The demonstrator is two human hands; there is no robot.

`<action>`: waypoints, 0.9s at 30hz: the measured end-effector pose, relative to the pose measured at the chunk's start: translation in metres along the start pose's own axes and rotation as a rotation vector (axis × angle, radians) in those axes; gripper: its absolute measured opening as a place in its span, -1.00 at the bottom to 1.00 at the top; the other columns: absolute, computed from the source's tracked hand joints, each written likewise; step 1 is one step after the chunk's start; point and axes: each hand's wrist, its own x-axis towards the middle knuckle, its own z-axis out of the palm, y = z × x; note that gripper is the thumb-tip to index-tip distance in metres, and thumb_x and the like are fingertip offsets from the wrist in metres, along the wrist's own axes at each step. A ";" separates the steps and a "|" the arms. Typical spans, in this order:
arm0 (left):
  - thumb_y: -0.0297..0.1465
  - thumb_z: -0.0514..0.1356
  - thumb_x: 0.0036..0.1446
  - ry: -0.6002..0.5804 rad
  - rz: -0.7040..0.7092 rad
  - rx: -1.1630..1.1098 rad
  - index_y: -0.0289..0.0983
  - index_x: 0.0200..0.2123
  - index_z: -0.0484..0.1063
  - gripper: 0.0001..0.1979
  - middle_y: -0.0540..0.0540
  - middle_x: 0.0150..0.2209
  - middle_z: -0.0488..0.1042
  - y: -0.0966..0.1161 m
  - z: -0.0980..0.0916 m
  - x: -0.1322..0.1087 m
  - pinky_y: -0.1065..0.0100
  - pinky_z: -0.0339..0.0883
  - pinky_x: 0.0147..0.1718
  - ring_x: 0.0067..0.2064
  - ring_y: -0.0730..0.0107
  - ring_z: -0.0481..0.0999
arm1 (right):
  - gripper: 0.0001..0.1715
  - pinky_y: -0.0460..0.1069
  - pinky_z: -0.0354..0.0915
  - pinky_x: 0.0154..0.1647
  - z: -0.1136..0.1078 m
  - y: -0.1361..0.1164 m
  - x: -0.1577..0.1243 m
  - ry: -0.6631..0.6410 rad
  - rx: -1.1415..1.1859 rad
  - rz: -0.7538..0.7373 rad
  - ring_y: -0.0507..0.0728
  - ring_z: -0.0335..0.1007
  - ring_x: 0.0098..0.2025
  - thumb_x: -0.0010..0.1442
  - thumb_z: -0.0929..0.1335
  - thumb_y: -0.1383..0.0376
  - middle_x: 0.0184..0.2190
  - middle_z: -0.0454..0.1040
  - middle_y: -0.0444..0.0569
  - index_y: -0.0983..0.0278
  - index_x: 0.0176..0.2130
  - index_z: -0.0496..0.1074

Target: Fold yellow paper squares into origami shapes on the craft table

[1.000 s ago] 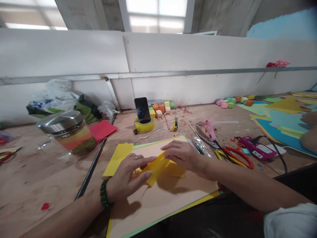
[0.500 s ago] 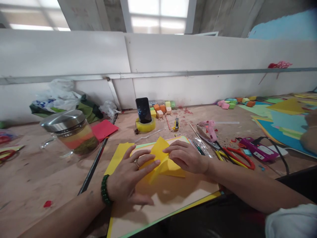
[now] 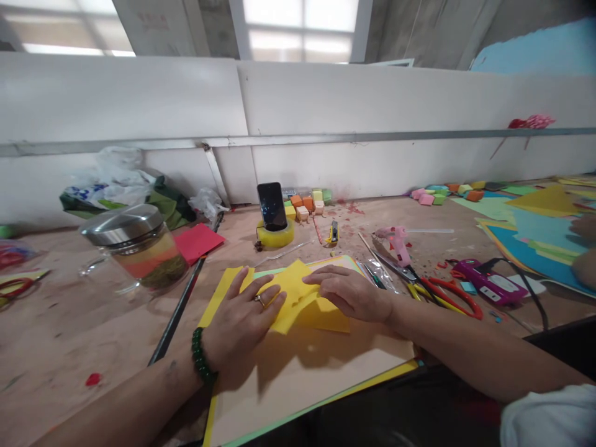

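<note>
A piece of yellow paper, with a fold raised in it, lies on a stack of larger coloured sheets whose top one is pale peach. My left hand rests on the paper's left part, its fingers stretched and apart. At the paper's upper right, my right hand is closed, thumb and fingertips pinching the raised fold; the thumb is mostly hidden. Another yellow sheet sticks out beyond my left fingers.
Behind the stack, a phone leans in a yellow tape roll. A glass tea jug stands left. A pink glue gun, orange-handled scissors and a purple device lie right. Another person's hand shows at the far right.
My left fingers have drawn back and pressed down to the left. The paper's raised fold has spread and tipped over toward the front. My right hand keeps nearly the same place.
</note>
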 end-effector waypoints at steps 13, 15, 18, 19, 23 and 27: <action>-0.56 0.13 0.10 -0.266 0.047 -0.039 -0.32 -0.28 0.45 -0.86 -0.13 -0.38 0.49 0.014 0.001 0.009 0.13 0.32 -0.21 -0.34 0.19 0.43 | -0.75 0.02 0.31 -0.17 0.001 -0.013 0.006 -0.542 -0.093 0.100 0.15 0.37 -0.22 0.05 0.26 0.55 -0.30 0.54 0.07 0.34 -0.32 0.47; -0.50 0.18 0.02 -0.374 -0.031 -0.148 -0.30 -0.28 0.45 -0.85 -0.14 -0.35 0.50 0.013 -0.002 0.010 0.15 0.33 -0.27 -0.32 0.16 0.44 | -0.73 0.01 0.30 -0.19 0.002 -0.010 0.004 -0.540 -0.054 0.160 0.14 0.38 -0.24 0.02 0.27 0.55 -0.32 0.54 0.05 0.33 -0.32 0.48; -0.47 0.17 -0.01 -0.434 -0.147 -0.279 -0.28 -0.36 0.45 -0.90 -0.14 -0.32 0.50 0.013 -0.005 0.011 0.19 0.32 -0.30 -0.29 0.15 0.45 | -0.68 -0.01 0.29 -0.17 0.002 -0.008 0.004 -0.519 0.049 0.247 0.13 0.39 -0.21 0.00 0.28 0.57 -0.28 0.55 0.04 0.31 -0.27 0.49; -0.48 0.14 0.01 -0.433 -0.185 -0.318 -0.27 -0.40 0.45 -0.91 -0.14 -0.32 0.50 0.013 -0.005 0.011 0.22 0.30 -0.31 -0.27 0.17 0.45 | -0.68 -0.01 0.29 -0.16 0.002 -0.007 0.004 -0.513 0.084 0.285 0.13 0.39 -0.20 0.01 0.29 0.56 -0.27 0.55 0.04 0.31 -0.26 0.50; -0.45 0.07 0.12 -0.399 -0.427 -0.474 -0.27 -0.52 0.43 -0.79 -0.09 -0.41 0.48 0.007 0.002 0.012 0.32 0.22 -0.37 -0.34 0.29 0.43 | -0.76 -0.05 0.27 -0.22 0.002 -0.008 0.007 -0.464 0.219 0.617 0.11 0.40 -0.24 0.12 0.31 0.48 -0.27 0.54 0.01 0.30 -0.23 0.50; -0.31 0.09 0.15 -0.410 -0.660 -0.624 -0.27 -0.29 0.48 -0.79 0.00 -0.51 0.41 -0.006 0.012 0.012 0.37 0.12 -0.49 -0.47 0.36 0.35 | -0.66 -0.07 0.22 -0.32 0.005 -0.006 0.009 -0.381 0.324 0.939 0.08 0.38 -0.32 0.18 0.33 0.35 -0.32 0.52 -0.09 0.26 -0.01 0.42</action>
